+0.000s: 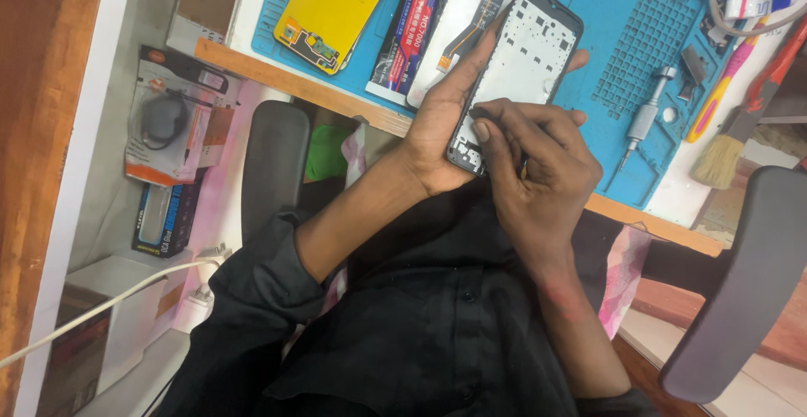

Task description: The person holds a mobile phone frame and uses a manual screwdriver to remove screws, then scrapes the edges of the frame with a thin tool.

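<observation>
The left hand (441,123) cradles a black-rimmed phone frame with a white perforated inner plate (521,55), its grip closed round the frame's edges, held tilted above the near edge of the worktop (294,81). The right hand (538,173) pinches a thin dark tool, mostly hidden, its grip closed tight, against the frame's lower end. On the blue silicone mat (622,13) just beside lie a silver screwdriver (643,118) and a yellow rectangular battery (332,5).
</observation>
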